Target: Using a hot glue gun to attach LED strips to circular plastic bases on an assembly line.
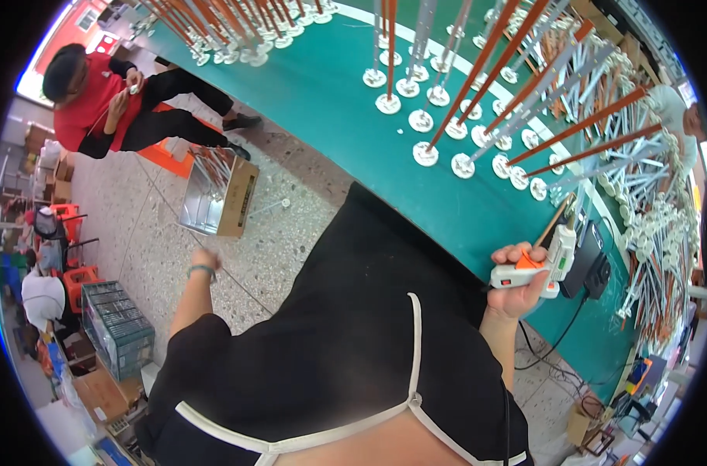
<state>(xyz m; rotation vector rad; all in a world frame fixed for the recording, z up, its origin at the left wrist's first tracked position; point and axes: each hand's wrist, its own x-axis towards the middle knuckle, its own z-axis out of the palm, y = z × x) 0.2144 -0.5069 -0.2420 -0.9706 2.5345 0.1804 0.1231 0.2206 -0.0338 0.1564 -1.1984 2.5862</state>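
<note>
The right hand grasps a white glue gun, its fingers wrapped over the grip around an orange trigger. The gun is held up at the near edge of the green table, toward the right. A thin brown stick shows beside its upper end — whether the 2 touch, I cannot tell. Just right of the gun lies a black device with a cord.

The left hand hangs low over the speckled floor, a teal band at the wrist; it is blurred, and I cannot tell whether its fingers are curled or loose.

Brown and grey rods stand on the table on white round bases, with a heap of similar rods along the right side. On the floor, a cardboard box holds more rods, and 1 loose rod lies beside it. Near that box, a co-worker in a red top sits on an orange stool, both hands raised together.
</note>
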